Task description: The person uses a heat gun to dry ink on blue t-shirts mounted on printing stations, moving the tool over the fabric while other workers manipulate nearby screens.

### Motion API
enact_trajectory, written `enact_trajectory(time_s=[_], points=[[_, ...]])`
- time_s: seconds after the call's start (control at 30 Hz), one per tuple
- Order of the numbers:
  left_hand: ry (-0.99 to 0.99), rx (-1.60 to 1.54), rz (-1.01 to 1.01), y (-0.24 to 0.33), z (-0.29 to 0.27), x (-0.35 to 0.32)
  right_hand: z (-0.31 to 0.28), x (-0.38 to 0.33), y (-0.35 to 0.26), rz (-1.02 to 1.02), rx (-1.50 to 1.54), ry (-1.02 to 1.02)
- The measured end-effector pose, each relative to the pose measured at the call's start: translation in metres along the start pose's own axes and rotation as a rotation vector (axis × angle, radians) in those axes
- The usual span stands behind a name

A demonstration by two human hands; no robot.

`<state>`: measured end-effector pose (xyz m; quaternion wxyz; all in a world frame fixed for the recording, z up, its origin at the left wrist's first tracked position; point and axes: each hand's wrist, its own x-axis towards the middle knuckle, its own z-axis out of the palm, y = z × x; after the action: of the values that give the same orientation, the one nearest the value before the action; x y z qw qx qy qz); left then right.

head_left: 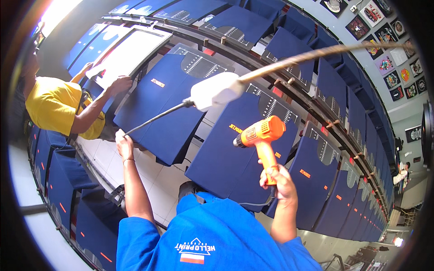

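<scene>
My right hand (281,181) is wrapped round the handle of an orange heat gun (263,135). Its nozzle points left, over a dark blue fabric panel (226,156) with small orange print. A cord hangs from the handle's end. My left hand (124,143) is closed on a black power cable (158,119), out to the left. That cable runs up into a white socket block (217,92), which hangs close to the camera from a brown cord (316,55). The block partly covers the panels behind it.
On the left a person in a yellow shirt (56,106) holds a white framed screen (131,52) over a panel. Several blue panels line a long dark rail (253,58), curving away right. Another row, with a blue panel (68,174), stands at lower left. Pictures hang on the wall.
</scene>
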<state>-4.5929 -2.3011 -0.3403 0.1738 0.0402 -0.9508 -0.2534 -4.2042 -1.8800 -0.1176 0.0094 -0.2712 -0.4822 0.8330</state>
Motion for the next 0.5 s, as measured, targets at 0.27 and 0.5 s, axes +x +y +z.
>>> enact_trajectory(time_s=[0.27,0.5], points=[[-0.064,-0.108,-0.284,-0.01,0.086,-0.017,0.03,0.059,-0.034,-0.081,-0.182,0.123],[0.202,-0.144,-0.211,-0.009,0.096,-0.033,0.04,0.099,-0.007,-0.014,-0.176,0.164]])
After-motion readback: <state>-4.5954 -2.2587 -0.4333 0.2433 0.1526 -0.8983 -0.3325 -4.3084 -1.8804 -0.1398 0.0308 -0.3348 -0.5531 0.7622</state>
